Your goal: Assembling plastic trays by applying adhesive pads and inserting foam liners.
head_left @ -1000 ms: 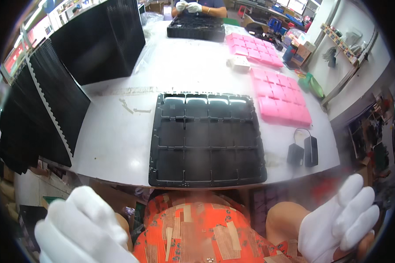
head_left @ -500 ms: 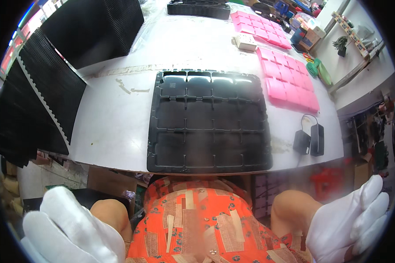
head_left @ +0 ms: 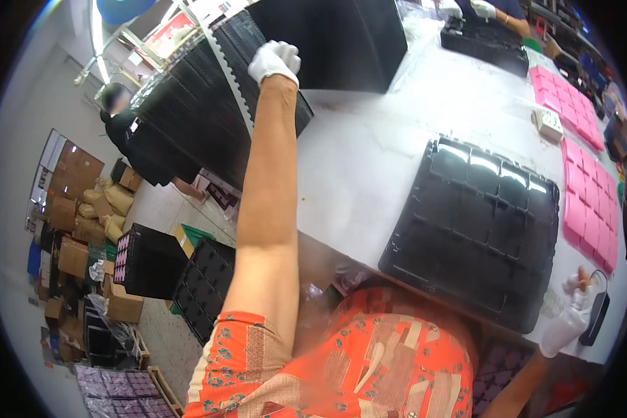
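Observation:
My left hand [head_left: 275, 61], in a white glove, is stretched far out over the stack of black plastic trays [head_left: 188, 104] at the left. Its fingers are curled closed; whether they grip a tray edge is hidden. At the table's right edge my right hand [head_left: 568, 324], gloved with bare fingertips, has bent fingers beside a small black box [head_left: 595, 319] with a thin cord. The second box seen earlier is hidden around this hand, and what the fingers hold cannot be made out. A black compartment tray [head_left: 477, 223] lies flat on the white table [head_left: 348, 167] between my hands.
Pink molded trays [head_left: 589, 202] and a small white box [head_left: 548, 124] lie along the right side. At the far end, another person's gloved hands [head_left: 483, 8] are at a black tray stack [head_left: 484, 45]. Someone in dark clothing [head_left: 143, 143] is at the left. Cartons [head_left: 73, 258] stand beyond.
My view has swung left. My left hand has gone from beside my lap up to the black tray stack; my right hand has moved onto the table by the small black boxes.

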### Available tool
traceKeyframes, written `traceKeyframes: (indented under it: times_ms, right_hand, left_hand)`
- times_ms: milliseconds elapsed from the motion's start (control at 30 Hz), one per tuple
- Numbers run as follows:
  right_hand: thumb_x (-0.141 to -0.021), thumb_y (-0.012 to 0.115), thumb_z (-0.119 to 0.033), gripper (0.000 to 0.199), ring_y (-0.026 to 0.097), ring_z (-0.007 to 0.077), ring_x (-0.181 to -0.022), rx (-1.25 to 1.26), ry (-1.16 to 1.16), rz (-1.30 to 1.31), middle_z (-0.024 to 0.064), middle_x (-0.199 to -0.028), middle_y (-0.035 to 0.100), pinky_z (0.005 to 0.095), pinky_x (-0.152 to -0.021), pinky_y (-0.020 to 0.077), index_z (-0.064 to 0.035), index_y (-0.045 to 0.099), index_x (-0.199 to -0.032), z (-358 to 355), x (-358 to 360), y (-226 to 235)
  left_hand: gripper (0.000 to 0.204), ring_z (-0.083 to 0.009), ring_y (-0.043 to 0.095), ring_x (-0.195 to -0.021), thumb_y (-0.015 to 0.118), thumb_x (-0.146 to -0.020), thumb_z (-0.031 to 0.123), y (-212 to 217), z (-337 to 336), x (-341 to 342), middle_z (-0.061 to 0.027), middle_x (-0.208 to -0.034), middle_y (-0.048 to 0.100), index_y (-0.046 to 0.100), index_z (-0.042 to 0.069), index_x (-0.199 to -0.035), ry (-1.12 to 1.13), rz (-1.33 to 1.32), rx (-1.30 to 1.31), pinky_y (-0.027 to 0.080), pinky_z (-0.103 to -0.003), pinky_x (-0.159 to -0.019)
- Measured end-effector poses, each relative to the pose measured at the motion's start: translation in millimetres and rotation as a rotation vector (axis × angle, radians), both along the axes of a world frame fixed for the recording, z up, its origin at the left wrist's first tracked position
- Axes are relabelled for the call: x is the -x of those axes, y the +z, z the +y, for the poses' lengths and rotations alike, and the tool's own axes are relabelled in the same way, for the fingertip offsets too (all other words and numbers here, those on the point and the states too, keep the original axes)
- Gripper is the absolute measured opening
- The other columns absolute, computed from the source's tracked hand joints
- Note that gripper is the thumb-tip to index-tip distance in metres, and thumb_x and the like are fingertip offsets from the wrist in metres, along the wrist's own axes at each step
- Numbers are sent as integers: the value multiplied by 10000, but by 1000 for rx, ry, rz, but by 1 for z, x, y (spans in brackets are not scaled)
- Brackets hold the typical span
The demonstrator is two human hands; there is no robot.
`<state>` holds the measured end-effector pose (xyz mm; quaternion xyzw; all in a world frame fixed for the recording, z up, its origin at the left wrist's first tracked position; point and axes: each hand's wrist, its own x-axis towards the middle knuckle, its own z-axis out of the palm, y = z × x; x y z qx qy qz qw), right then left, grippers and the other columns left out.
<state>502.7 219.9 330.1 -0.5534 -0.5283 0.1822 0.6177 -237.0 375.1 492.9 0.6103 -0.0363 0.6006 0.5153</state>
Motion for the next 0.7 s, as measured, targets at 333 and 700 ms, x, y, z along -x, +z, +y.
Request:
traceKeyframes:
  times_ms: [333,700]
  right_hand:
    - [-1043,505,-183,252,428,30,-537,174,-79,584,-1,-711,552,170,-463,296,-18,667,-1142,2,-30,-104]
    - [-1048,500,-221,300,447,39,-505,172,-9,605,29,-683,594,185,-444,307,29,664,-1076,11,-19,-78]
  left_hand:
    - [154,-153,632,-617,580,-914,93,-224,-61,-228,-70,-701,675,705,3,-913,1376,578,541,514,-323,-579]
    - [189,-65,618,-624,597,-921,75,-251,-75,-235,-42,-753,696,740,32,-1037,1306,450,754,521,-232,-574]
